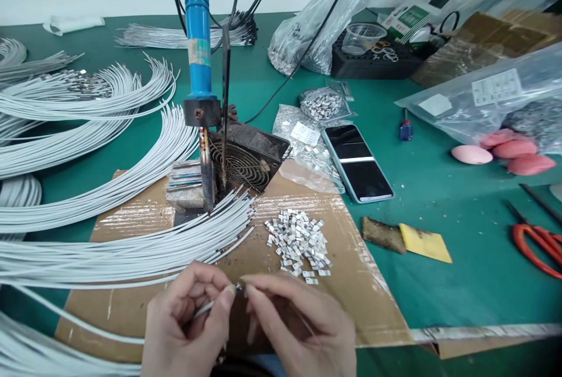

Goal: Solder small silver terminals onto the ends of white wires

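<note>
My left hand (188, 324) pinches a white cable (204, 309) close to its end, thumb against forefinger. Tiny coloured wires (239, 287) stick out past the fingertips. Thumb and forefinger of my right hand (307, 321) close on the tips of these wires; whether a small part is also between them is hidden. Just beyond the hands lies a pile of small metal-and-white connectors (301, 242) on the cardboard (351, 307). A bundle of white cables (144, 257) reaches in from the left, its dark stripped ends near the pile. Above them a blue-handled soldering iron (199, 43) hangs tip down.
Behind the iron stands a dusty black fan (246, 157). A phone (357, 163) lies right of bagged parts (322, 103). Farther right are a yellow sponge (425, 242), red-handled scissors (538, 245) and a small screwdriver (405, 126). More cable bundles (65, 151) cover the left.
</note>
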Demonstrator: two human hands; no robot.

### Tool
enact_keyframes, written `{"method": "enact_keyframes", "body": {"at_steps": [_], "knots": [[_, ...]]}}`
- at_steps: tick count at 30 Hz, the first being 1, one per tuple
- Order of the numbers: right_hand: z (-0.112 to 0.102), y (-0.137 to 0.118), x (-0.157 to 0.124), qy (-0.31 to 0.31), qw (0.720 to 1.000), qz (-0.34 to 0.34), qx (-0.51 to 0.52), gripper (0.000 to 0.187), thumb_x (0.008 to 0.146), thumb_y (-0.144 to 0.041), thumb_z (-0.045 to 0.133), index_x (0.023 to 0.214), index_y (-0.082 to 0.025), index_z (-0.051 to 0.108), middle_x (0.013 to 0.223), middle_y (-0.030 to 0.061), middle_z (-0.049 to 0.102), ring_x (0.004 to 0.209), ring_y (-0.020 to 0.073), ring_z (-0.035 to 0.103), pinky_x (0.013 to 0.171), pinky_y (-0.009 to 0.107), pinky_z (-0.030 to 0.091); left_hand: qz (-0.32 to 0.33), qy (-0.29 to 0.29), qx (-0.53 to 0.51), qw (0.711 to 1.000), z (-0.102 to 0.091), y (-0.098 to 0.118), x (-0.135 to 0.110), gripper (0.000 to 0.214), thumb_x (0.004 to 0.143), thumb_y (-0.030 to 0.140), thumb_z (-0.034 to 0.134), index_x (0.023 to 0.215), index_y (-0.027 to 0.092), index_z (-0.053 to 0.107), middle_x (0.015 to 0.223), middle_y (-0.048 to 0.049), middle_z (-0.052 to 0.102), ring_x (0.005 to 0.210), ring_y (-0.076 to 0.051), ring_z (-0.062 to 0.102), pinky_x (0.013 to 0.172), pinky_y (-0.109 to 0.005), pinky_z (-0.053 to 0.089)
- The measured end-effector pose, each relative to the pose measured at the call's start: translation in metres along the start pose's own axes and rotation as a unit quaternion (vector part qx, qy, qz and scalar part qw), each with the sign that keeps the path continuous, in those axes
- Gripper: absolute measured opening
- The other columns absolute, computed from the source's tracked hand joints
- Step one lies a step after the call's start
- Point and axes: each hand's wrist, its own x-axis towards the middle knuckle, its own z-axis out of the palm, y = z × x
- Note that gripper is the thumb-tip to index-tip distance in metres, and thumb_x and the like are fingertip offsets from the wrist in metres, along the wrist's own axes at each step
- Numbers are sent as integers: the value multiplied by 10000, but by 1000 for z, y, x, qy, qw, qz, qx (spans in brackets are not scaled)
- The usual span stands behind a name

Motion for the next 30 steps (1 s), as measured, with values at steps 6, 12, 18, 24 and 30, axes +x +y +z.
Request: {"method": "enact_keyframes", "body": {"at_steps": [6,12,18,24,30], "knots": [[-6,-9,12,7,1000,-10,21,183,846,-144,796,809,-312,858,641,-53,740,514,76,666,527,119,529,14,13,25,1000,-2,0,3,172,611,266,852,621,162,716,478,49,569,447,-44,437,458,-112,306],[-2,-6,14,-43,996,-78,-11,242,864,-80,787,885,-309,861,792,-43,794,642,86,720,614,121,558,4,-4,28,1000,-3,1,3,205,609,271,870,619,151,703,481,42,571,448,-48,432,466,-125,298],[-5,-2,14,-24,993,-106,-49,253,880,-73,758,946,-296,860,809,-33,772,606,87,676,611,148,565,-8,-2,18,1000,-5,3,4,221,596,277,886,595,149,705,464,45,561,443,-51,420,468,-134,290],[-8,-5,17,-28,998,-41,-41,204,870,-121,778,880,-299,877,745,-26,761,551,89,645,554,158,539,9,-17,-2,1000,-8,0,7,177,607,224,889,591,175,720,529,25,631,468,-54,429,477,-145,308],[-8,-10,19,-75,991,100,51,114,851,-221,803,787,-269,884,681,0,707,524,91,602,508,174,493,13,-33,16,999,-9,3,9,170,626,228,880,602,174,720,556,15,647,485,-60,432,462,-141,288]]}}
